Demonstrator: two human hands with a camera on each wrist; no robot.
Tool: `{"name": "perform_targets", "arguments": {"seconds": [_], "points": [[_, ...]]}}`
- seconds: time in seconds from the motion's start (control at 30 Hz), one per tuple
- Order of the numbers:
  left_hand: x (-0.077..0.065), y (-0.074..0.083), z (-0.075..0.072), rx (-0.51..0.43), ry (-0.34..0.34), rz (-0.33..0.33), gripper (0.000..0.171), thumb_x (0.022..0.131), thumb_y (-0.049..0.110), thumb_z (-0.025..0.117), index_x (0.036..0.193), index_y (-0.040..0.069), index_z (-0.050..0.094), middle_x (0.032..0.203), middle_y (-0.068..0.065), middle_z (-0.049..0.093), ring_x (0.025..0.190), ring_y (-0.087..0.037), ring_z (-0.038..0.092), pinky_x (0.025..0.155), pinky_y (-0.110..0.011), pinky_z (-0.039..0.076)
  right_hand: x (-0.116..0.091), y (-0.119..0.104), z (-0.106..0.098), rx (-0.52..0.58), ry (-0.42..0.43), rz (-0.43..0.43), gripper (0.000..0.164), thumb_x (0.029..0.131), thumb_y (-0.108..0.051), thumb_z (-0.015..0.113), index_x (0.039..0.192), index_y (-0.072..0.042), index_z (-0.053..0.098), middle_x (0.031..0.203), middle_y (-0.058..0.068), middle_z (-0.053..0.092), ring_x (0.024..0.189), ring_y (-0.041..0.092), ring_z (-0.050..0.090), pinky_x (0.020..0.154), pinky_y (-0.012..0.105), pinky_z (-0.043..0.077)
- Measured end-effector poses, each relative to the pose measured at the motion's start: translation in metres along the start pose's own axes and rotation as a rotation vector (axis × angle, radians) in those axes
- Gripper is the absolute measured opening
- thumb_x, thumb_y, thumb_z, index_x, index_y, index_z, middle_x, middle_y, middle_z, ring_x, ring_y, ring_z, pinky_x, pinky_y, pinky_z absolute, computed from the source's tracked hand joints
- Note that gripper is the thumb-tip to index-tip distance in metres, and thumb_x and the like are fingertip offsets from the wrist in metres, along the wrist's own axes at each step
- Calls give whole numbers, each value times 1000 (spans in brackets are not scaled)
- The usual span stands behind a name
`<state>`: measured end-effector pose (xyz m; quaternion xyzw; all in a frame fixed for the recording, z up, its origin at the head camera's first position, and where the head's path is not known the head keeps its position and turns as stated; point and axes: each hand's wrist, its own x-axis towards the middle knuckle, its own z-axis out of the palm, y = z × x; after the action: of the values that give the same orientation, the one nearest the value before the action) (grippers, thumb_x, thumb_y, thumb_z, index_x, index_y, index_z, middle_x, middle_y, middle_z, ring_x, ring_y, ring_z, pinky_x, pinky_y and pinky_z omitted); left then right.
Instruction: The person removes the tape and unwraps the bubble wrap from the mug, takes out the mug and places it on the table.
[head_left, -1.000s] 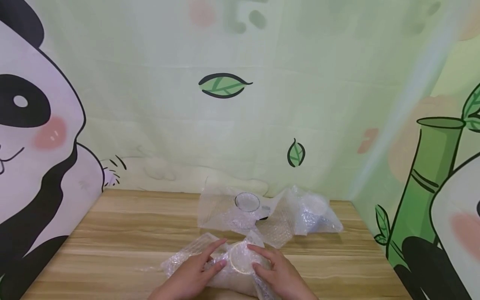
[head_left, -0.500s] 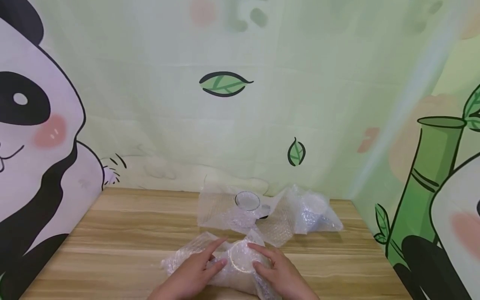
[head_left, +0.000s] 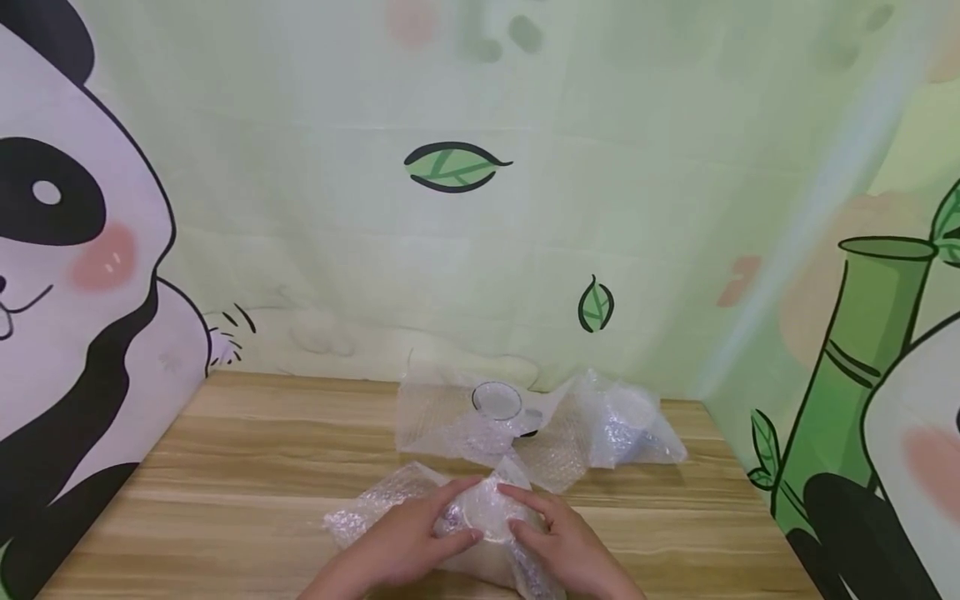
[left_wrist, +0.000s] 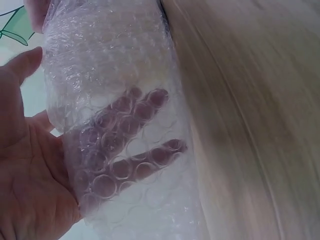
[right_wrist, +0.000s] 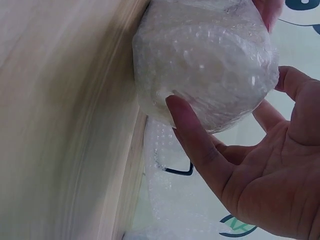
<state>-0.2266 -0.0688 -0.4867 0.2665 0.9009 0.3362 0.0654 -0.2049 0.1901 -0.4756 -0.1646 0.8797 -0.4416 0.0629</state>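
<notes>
A round-rimmed, cup-like item in clear bubble wrap (head_left: 491, 510) lies at the front of the wooden table, between both hands. My left hand (head_left: 405, 540) holds its left side, thumb and forefinger near the pale rim. Through the loose wrap (left_wrist: 130, 165) in the left wrist view, several of that hand's fingers show, stretched under the film. On the other side my right hand (head_left: 566, 546) grips the wrapped item, thumb and forefinger at the rim's right. The right wrist view shows the rounded bundle (right_wrist: 205, 65) held by curved fingers. What is inside is blurred by the wrap.
Behind the hands lies another bubble-wrapped item with a dark-edged round rim (head_left: 497, 402). Right of it stands a wrapped bundle (head_left: 630, 421) with something bluish low inside. The wooden table (head_left: 247, 467) ends at a cloth backdrop (head_left: 315, 208) printed with pandas, leaves and bamboo.
My left hand has moved right, bringing its thumb and forefinger closer to the rim of the wrapped item. The right hand keeps nearly the same hold. The items behind stay put.
</notes>
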Motion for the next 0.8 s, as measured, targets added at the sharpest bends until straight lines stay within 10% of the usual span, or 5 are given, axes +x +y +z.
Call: {"name": "perform_targets", "arguments": {"seconds": [0.8], "points": [[-1, -3, 2, -65, -57, -72, 74, 92, 78, 51, 158, 51, 32, 146, -11, 63, 125, -38, 64, 98, -63, 53, -5, 0, 3, -74, 10, 86, 68, 86, -52, 80, 148, -41, 54, 156, 16, 50, 144, 45, 45, 109, 74, 37]]}}
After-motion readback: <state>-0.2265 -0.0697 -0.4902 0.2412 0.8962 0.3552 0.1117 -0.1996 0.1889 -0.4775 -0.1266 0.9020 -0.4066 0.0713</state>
